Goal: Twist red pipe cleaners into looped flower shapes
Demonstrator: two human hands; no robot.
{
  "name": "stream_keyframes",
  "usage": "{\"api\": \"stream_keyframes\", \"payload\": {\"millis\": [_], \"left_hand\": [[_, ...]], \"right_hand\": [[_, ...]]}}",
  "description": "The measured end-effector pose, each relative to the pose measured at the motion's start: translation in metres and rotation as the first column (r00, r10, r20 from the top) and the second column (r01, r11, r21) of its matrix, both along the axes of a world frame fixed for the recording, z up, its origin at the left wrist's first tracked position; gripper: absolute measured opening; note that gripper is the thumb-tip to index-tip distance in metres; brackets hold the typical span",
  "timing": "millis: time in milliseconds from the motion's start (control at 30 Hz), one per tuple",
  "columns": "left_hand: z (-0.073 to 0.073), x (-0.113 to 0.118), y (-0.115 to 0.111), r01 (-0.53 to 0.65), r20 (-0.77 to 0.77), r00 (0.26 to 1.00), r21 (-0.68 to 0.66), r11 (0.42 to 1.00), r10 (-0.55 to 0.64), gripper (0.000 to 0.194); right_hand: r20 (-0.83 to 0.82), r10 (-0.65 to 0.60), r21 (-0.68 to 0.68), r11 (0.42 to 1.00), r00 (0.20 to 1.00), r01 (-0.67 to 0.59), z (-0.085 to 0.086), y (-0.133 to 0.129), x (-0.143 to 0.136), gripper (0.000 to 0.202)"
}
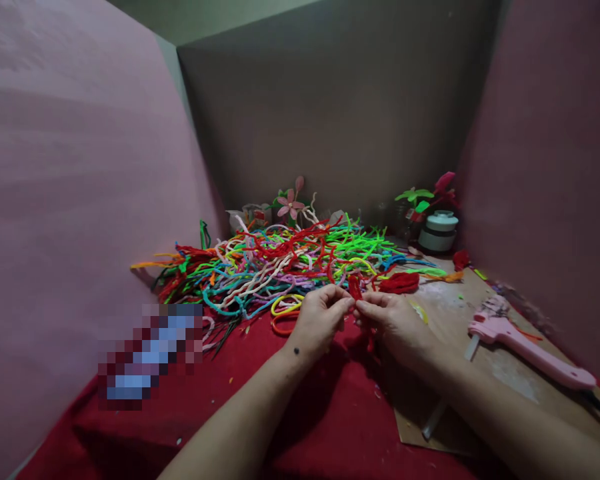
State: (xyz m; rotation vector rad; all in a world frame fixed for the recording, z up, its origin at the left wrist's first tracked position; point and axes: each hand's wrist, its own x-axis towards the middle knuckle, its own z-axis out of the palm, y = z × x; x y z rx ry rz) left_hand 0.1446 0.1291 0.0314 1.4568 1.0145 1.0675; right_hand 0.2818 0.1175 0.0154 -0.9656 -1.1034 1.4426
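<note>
Both hands meet at the middle of the view and pinch one red pipe cleaner [355, 287], bent into a narrow loop that sticks up between the fingertips. My left hand [325, 315] grips it from the left with thumb and forefinger. From the right, my right hand [387, 319] pinches its lower part, and some red fuzzy length hangs below, partly hidden by the fingers. Just behind the right hand lies a red looped pipe-cleaner piece [400, 283]. A large heap of multicoloured pipe cleaners [280, 260] spreads beyond the hands.
A pink glue gun [525, 343] with a clear glue stick [450, 393] lies on a brown board [415, 420] at right. A red cloth [220, 427] covers the table. Behind stand a pink pipe-cleaner flower [291, 205] and a white-lidded jar [439, 232]. Pink walls rise on both sides.
</note>
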Motion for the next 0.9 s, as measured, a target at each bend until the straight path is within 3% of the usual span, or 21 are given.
{"api": "stream_keyframes", "payload": {"millis": [167,300,367,533,733,900], "left_hand": [[0.002,0.000,-0.001,-0.086,-0.006,0.996,-0.034,0.996,0.086,0.017],[0.004,-0.003,-0.001,0.022,0.001,1.000,-0.016,1.000,-0.022,0.018],[0.004,-0.004,-0.001,0.040,-0.027,0.999,0.039,0.998,-0.039,0.015],[0.001,-0.002,-0.003,-0.058,-0.114,0.989,0.304,0.951,0.096,0.013],[0.006,-0.003,-0.003,-0.022,-0.163,0.985,0.243,0.970,0.063,0.011],[0.005,-0.006,-0.001,-0.002,-0.179,0.982,0.333,0.943,0.065,0.014]], "right_hand": [[-0.038,0.036,-0.026,0.999,0.999,-0.037,-0.003,-0.001,-0.001,0.013],[0.036,0.038,-0.012,0.999,0.999,-0.038,0.002,-0.006,-0.002,0.013],[0.084,0.050,0.001,0.999,0.995,-0.050,0.004,-0.009,-0.003,0.015],[0.146,0.003,0.046,0.999,0.989,-0.010,0.004,-0.011,-0.004,0.017],[0.228,-0.004,0.061,0.998,0.974,-0.010,0.003,-0.012,-0.005,0.016],[0.235,0.021,0.099,0.994,0.972,-0.045,0.003,-0.012,-0.006,0.019]]}}
